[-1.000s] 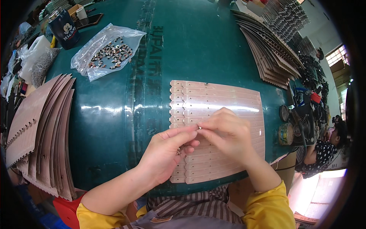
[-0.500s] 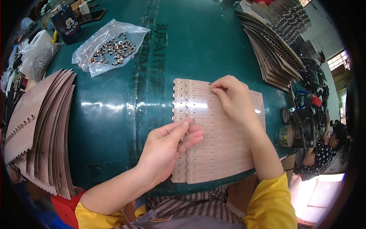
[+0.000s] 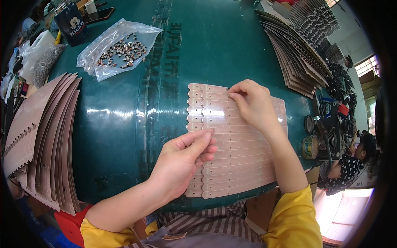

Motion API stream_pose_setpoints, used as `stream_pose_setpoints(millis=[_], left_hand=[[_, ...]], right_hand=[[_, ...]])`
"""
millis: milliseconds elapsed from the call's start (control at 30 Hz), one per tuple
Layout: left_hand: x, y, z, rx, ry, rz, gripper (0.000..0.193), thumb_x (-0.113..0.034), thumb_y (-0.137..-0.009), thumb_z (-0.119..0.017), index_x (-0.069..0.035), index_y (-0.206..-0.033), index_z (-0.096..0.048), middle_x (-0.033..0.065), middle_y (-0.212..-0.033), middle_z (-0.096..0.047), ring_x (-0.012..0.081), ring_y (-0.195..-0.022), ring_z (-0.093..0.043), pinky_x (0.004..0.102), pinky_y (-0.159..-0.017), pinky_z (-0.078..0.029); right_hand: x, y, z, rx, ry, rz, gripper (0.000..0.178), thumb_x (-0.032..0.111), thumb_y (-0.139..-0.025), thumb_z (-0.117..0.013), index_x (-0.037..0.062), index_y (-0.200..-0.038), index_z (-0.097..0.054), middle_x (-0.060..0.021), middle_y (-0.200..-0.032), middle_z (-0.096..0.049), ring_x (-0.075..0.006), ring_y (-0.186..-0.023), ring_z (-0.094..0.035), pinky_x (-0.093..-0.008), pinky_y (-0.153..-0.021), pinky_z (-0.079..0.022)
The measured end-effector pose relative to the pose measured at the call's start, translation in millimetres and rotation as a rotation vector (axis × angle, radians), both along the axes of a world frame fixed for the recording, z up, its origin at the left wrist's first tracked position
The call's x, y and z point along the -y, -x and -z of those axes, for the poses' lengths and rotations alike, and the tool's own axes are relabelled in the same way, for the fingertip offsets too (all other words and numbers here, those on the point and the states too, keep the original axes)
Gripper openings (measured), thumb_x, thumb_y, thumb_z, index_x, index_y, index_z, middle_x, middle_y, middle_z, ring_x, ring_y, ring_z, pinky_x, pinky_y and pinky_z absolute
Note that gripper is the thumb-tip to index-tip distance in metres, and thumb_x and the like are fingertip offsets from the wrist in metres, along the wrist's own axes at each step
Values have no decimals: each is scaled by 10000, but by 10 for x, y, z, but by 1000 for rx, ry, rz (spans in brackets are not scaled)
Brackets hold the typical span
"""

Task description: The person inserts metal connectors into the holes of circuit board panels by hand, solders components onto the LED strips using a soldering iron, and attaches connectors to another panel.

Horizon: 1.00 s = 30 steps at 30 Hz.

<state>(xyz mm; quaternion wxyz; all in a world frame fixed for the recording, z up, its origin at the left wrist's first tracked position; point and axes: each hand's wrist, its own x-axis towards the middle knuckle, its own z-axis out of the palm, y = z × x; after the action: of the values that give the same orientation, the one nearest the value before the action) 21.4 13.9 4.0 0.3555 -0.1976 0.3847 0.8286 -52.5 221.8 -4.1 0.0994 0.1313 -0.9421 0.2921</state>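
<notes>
A tan scored board (image 3: 235, 165), cut into narrow strips with small holes, lies flat on the table in front of me. My right hand (image 3: 255, 103) bends over its far edge, thumb and forefinger pinched. A tiny dark metal part (image 3: 228, 88) shows at those fingertips, by the farthest strip. Over the board's left side hovers my left hand (image 3: 178, 159), palm turned inward. Its thumb presses on the forefinger and the other fingers curl in; what they hold is too small or hidden to name.
A clear plastic bag (image 3: 99, 68) with many small metal parts lies at the far left. Stacks of similar boards stand left (image 3: 41, 136) and far right (image 3: 289, 53). A dark blue cup (image 3: 70, 25) stands at the back left. Another person (image 3: 347, 167) sits at the right.
My left hand's fingers have drawn closer together, thumb sliding toward the forefinger's tip. The right hand stays at the same spot on the board's far edge, shifting only slightly.
</notes>
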Motion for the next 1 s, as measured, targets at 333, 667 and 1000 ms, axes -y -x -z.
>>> stream_pose_setpoints(millis=[333, 667, 1000], left_hand=[[-6, -10, -12, -5, 8, -16, 203, -179, -915, -591, -20, -1041, -601, 22, -945, -614, 82, -832, -568, 214, -745, -466], [-11, -8, -25, 16, 13, -16, 238, -161, -899, -612, -6, -1079, -605, 25, -934, -610, 82, -821, -559, 222, -734, -458], [-4, -12, -44, 24, -2, -33, 212, -182, -902, -611, -27, -1047, -604, 14, -903, -607, 78, -777, -554, 225, -705, -452]], right_hand=[[26, -16, 11, -8, 9, 31, 38, 12, -793, -623, -13, -817, -638, -127, -784, -619, -269, -726, -601, -342, -653, -484], [18, -10, 51, -46, 37, 23, 28, 7, -785, -633, -12, -805, -640, -119, -777, -617, -255, -712, -604, -331, -631, -484], [27, -4, 51, -1, 56, 53, 22, 5, -778, -636, -5, -795, -645, -121, -780, -622, -255, -695, -604, -334, -624, -478]])
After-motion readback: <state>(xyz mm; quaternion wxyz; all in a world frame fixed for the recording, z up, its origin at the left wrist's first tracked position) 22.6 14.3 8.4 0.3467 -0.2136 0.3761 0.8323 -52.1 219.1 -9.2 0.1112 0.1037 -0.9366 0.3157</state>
